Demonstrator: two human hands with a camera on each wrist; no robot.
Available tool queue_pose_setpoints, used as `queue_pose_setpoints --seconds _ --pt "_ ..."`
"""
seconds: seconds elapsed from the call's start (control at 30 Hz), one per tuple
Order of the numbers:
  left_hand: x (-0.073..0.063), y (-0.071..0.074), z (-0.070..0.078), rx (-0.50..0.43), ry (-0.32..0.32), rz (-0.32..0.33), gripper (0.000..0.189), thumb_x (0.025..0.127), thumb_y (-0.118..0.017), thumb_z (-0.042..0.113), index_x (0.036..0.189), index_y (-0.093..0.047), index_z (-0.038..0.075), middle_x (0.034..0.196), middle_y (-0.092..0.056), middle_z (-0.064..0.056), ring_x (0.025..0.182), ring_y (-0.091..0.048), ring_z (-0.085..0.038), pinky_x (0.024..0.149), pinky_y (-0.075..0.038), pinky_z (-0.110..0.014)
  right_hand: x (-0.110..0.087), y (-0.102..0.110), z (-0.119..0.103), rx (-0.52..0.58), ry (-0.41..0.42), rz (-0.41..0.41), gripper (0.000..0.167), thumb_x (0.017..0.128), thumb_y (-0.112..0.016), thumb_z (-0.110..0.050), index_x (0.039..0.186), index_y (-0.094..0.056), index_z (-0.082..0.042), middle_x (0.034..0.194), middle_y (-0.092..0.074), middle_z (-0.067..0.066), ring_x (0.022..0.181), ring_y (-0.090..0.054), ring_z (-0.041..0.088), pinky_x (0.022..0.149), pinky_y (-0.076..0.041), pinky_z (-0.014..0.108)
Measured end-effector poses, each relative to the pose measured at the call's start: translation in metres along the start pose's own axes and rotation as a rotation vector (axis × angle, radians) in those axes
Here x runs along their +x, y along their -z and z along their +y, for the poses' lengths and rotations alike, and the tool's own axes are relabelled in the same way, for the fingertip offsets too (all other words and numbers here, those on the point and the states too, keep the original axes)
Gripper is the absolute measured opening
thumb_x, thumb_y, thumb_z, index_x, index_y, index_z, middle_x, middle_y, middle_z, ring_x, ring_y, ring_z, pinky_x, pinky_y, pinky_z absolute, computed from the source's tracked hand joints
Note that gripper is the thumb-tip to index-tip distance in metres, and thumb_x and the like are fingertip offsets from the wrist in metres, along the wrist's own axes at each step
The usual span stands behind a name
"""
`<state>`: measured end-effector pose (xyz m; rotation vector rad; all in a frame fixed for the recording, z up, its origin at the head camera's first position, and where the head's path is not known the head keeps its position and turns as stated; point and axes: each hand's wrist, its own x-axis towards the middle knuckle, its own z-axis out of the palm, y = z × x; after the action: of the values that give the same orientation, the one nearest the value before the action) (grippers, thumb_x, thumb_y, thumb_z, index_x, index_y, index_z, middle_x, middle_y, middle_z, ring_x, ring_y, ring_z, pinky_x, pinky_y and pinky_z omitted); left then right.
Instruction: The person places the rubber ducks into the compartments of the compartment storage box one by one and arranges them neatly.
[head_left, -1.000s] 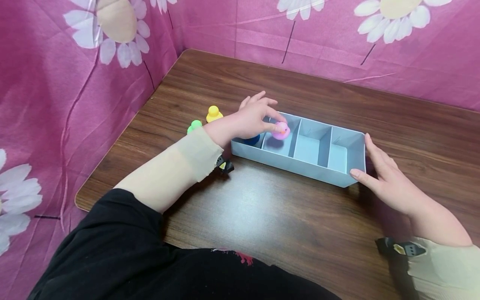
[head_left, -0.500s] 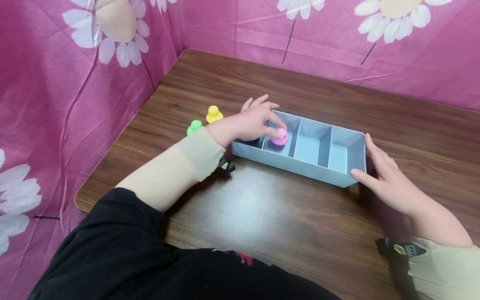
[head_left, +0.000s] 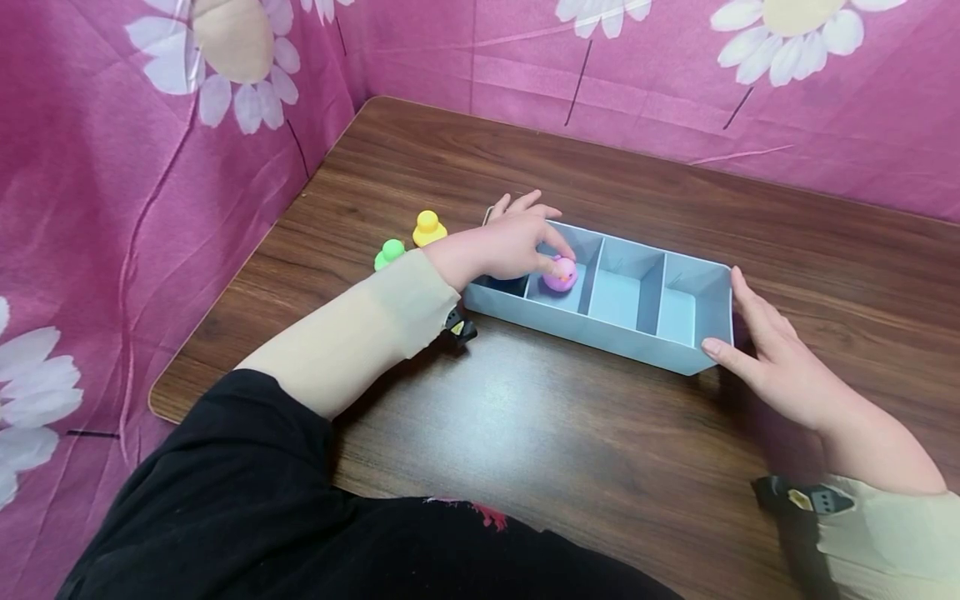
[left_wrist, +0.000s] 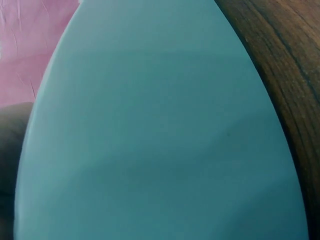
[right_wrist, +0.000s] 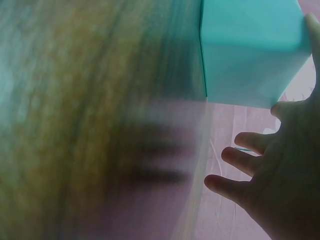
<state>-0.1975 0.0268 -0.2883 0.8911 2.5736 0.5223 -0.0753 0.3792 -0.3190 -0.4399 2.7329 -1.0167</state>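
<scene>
In the head view, my left hand reaches over the left end of a grey-blue organizer box with several compartments. Thumb and index finger pinch a small pink rubber duck, low inside the second compartment from the left; the other fingers spread out behind. My right hand grips the box's right end, thumb at the front corner and index finger at the back one. The right wrist view shows its other fingers spread apart from the wall. The leftmost compartment lies mostly under my left hand, its contents dark.
A yellow duck and a green duck stand on the wooden table, left of the box. Pink flowered cloth hangs along the table's far and left edges. Box wall fills most of the left wrist view.
My left hand has lowered the pink duck further into the second compartment. A blue thing glimpsed earlier in the leftmost compartment is now covered. The right hand and the box have stayed put.
</scene>
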Motion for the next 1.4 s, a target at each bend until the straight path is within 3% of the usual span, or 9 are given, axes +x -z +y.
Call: queue_pose_setpoints --seconds 0.6,1.4 --pt "0.0048 0.0016 0.0062 0.078 0.050 -0.074 0.032 0.094 -0.064 0.046 0.125 -0.069 0.038 0.160 -0.025 0.000 0.149 0.006 -0.027 0.113 0.011 -0.053 0.0012 0.0002 -0.0003 -0.003 0.006 0.000 0.091 0.098 -0.062 -0.017 0.157 0.005 -0.034 0.162 -0.003 0.018 0.145 0.001 0.040 0.110 0.004 0.063" --pt "0.0064 0.0021 0.0079 0.104 0.057 -0.096 0.030 0.093 -0.068 0.042 0.123 -0.070 0.038 0.159 -0.025 0.000 0.149 0.004 -0.028 0.113 0.010 -0.054 0.0003 -0.0005 -0.0008 -0.004 0.002 0.005 0.091 0.098 -0.062 -0.017 0.157 0.005 -0.035 0.161 -0.008 0.024 0.145 -0.001 0.041 0.110 0.002 0.063"
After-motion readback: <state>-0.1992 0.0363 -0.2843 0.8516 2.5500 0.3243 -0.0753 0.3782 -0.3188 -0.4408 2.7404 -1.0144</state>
